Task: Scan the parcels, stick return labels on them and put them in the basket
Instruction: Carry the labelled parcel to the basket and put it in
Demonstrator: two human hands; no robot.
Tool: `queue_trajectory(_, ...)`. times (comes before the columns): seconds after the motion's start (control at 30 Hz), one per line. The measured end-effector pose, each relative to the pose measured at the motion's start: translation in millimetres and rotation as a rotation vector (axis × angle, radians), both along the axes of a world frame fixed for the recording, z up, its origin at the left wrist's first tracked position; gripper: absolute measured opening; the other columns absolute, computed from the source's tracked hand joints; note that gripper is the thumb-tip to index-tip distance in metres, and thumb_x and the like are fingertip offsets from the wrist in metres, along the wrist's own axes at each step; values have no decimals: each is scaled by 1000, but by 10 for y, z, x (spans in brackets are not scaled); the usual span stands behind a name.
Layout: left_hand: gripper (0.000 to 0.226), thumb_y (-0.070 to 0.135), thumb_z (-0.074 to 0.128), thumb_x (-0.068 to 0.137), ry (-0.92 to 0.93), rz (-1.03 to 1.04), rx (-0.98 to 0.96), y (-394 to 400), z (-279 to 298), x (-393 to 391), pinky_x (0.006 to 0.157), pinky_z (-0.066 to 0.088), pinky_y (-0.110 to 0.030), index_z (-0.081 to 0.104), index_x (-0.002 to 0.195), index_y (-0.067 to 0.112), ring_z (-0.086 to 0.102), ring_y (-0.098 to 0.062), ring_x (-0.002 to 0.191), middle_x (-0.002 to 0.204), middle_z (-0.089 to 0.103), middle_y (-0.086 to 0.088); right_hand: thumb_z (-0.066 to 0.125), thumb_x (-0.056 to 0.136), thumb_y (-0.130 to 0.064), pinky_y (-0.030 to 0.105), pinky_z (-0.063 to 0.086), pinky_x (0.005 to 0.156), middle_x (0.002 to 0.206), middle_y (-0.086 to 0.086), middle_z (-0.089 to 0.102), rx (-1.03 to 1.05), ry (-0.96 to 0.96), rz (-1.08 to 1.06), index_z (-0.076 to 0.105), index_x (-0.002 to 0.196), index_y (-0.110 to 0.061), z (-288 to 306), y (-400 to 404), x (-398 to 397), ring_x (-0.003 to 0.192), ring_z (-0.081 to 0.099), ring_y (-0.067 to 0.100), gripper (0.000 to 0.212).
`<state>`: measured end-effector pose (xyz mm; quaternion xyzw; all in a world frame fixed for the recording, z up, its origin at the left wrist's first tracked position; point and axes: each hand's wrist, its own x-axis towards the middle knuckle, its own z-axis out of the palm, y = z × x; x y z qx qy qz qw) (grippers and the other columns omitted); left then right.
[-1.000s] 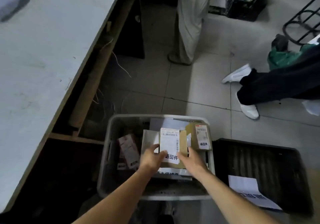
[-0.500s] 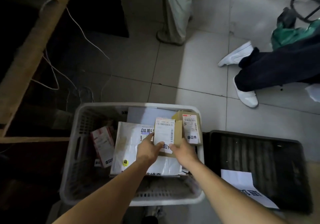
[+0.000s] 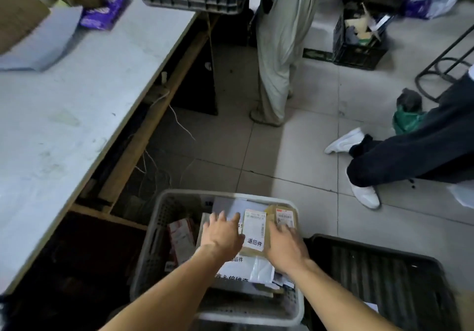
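A grey plastic basket (image 3: 156, 238) stands on the floor below me, filled with several parcels. On top lies a small brown parcel with a white return label (image 3: 254, 230). My left hand (image 3: 221, 233) hovers just left of it with fingers spread and straight. My right hand (image 3: 284, 246) is on the parcel's right side, fingers extended over it. Behind it sits another brown labelled parcel (image 3: 283, 216). A red and white box (image 3: 180, 236) leans at the basket's left side, and white mailer bags (image 3: 246, 266) lie underneath.
A black crate (image 3: 379, 279) stands right of the basket. A grey table (image 3: 64, 100) runs along the left, with boxes at its far end. One person stands ahead (image 3: 279, 48); another person's legs and white shoes (image 3: 364, 195) reach in from the right.
Both hands have let go of the small labelled parcel, which now lies in the basket, and their fingers have opened. My head has tilted up, bringing the table back into view.
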<state>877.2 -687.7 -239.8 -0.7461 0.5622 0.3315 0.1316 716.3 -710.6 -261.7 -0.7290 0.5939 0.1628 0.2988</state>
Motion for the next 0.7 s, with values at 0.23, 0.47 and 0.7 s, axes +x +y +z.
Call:
queue_trajectory(0.23, 62, 43, 50, 95, -243, -77, -227, 644, 1675, 625, 120, 14, -53, 29, 152, 31, 16, -38, 146, 159, 22, -13, 52, 96, -35, 46, 33, 108, 152, 11, 31, -255, 47, 291, 32, 149, -21, 1756, 300, 478, 140, 28, 32, 58)
queue_trajectory(0.47, 59, 50, 47, 96, -403, 168, -399, 2080, 3031, 1297, 117, 19, -52, 30, 150, 32, 23, -37, 142, 152, 32, -12, 51, 95, -43, 50, 28, 110, 154, 14, 29, -461, -36, 569, 33, 148, -20, 3077, 1298, 1318, 144, 20, 37, 60)
queue_trajectory(0.7, 66, 53, 56, 91, -553, 638, -428, 4428, 3685, 1916, 113, 26, -48, 34, 149, 31, 33, -36, 137, 151, 38, -10, 50, 95, -42, 48, 32, 108, 149, 11, 36, -525, -235, 987, 35, 147, -21, 3829, 2998, 2505, 138, 30, 34, 58)
